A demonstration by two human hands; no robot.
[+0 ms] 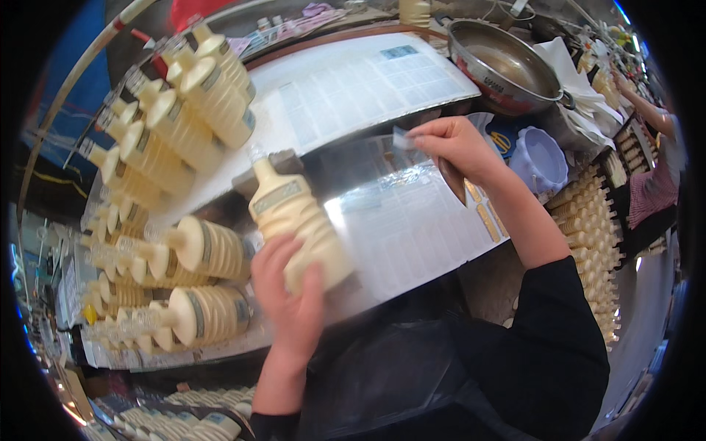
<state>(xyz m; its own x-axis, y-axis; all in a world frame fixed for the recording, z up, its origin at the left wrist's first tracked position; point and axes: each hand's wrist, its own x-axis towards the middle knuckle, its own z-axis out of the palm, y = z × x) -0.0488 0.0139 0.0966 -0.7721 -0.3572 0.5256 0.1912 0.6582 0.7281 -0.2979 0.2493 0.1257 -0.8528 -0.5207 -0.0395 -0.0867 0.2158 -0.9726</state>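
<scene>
Gripping a cream bottle point(298, 220) at centre frame, your left hand point(288, 294) wraps its lower end, fingers curled around it. Your right hand point(456, 147), upper right of centre, pinches a small label point(401, 139) between thumb and fingertips. More bottles point(184, 117) lie at left.

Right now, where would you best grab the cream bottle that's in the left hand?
Grip the cream bottle around its wide ribbed lower body, coming from below as the left hand does. The neck points up and away, is narrow, and the ribs should help against slipping.
</scene>
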